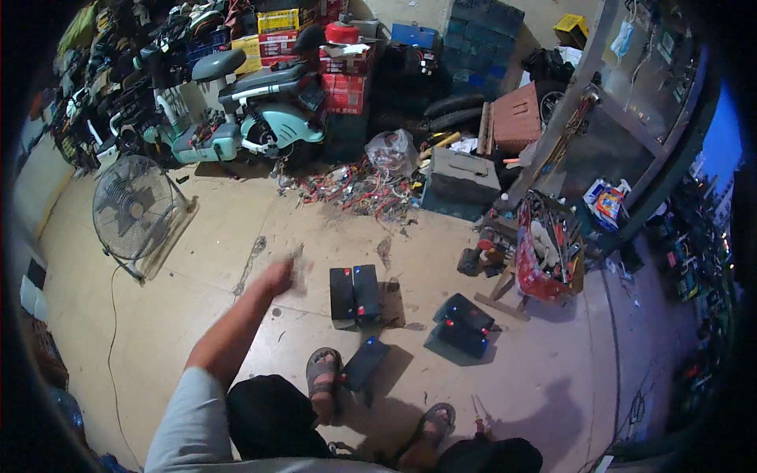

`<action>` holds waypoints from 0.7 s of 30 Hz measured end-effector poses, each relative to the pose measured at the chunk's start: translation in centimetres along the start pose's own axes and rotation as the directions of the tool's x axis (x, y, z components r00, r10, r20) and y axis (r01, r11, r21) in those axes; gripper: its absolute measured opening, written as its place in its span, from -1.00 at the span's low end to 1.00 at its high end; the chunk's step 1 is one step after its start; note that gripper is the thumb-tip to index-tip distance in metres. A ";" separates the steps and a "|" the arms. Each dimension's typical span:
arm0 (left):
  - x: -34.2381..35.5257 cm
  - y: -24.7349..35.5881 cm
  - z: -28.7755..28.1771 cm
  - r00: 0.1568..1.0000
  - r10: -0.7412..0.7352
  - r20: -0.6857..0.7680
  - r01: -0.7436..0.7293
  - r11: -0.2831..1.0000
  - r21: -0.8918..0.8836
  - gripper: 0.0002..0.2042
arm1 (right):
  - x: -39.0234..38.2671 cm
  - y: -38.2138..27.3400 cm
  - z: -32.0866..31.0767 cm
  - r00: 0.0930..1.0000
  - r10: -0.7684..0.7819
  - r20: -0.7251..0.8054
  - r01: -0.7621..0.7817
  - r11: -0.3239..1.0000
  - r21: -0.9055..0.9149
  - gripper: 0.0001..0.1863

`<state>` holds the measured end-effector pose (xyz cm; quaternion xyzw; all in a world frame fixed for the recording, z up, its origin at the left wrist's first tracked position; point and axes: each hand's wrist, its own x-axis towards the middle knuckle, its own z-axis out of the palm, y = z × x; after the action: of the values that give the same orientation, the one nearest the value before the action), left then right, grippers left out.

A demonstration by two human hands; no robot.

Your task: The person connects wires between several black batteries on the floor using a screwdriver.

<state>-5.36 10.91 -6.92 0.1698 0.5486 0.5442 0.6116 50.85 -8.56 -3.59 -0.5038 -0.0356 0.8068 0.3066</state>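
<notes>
My left hand (284, 276) reaches forward over the floor on a stretched arm. Motion smears its fingers, so I cannot tell whether they hold anything. Nearest to it, on its right, two black batteries (355, 293) with red and blue terminals stand side by side. Another black battery (365, 363) sits at an angle beside my left sandal (322, 369). Farther right, a tilted-looking pair of dark batteries (460, 327) rests close together. My right hand does not show. Near my right foot lies a thin two-pronged tool (481, 414), too small to name.
A floor fan (132, 206) stands at the left, its cable trailing across the floor. Behind are a mint-green electric scooter (280, 130) and a heap of tangled wires (355, 189). At the right, a red tool tray (544, 252) rests on a wooden stand near a grey box (464, 177).
</notes>
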 end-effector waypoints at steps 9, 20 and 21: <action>-1.5 3.6 12.0 0.987 0.149 -0.067 0.010 0.353 0.935 -0.41 | -1.7 -0.3 -0.4 0.999 -0.039 0.000 0.039 0.998 0.047 -0.78; -17.8 9.5 20.7 0.928 -0.127 0.350 -0.356 -0.030 0.934 -0.44 | -3.5 -0.6 -2.0 0.997 -0.071 -0.015 0.072 0.988 0.136 -0.79; -18.8 10.3 21.7 0.924 -0.132 0.358 -0.366 -0.042 0.930 -0.44 | -3.8 -0.6 -2.4 0.997 -0.078 -0.015 0.079 0.985 0.150 -0.79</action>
<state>11.89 6.94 17.88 0.6945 0.6361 -0.0046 0.3361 54.27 -10.70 -1.58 -0.4810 0.0071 0.7922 0.3755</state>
